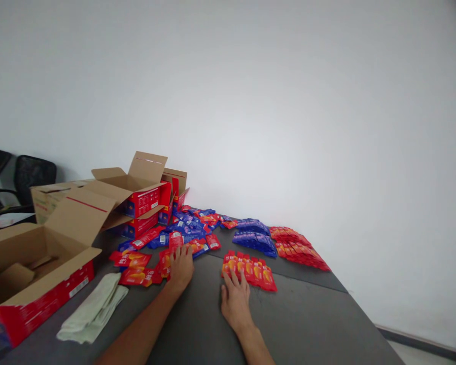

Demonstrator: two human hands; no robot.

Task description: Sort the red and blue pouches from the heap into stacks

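My left hand (pixel 181 268) reaches into the near edge of a loose pile of red and blue packets (pixel 189 225), its fingertips on a red packet (pixel 175 240). What it grips, if anything, is hidden under the fingers. My right hand (pixel 236 299) has its fingers spread, the tips resting on the left end of a row of overlapping red packets (pixel 257 272). Behind that row lie stacked rows of blue packets (pixel 254 238). Overlapping red packets (pixel 298 247) stand in rows to their right.
An open red carton (pixel 48 309) stands at the left, with more open cartons (pixel 146 200) behind it. A folded pale cloth (pixel 93 309) lies beside the near carton. Black chairs (pixel 35 172) stand at far left. A white wall borders the grey table (pixel 304 324).
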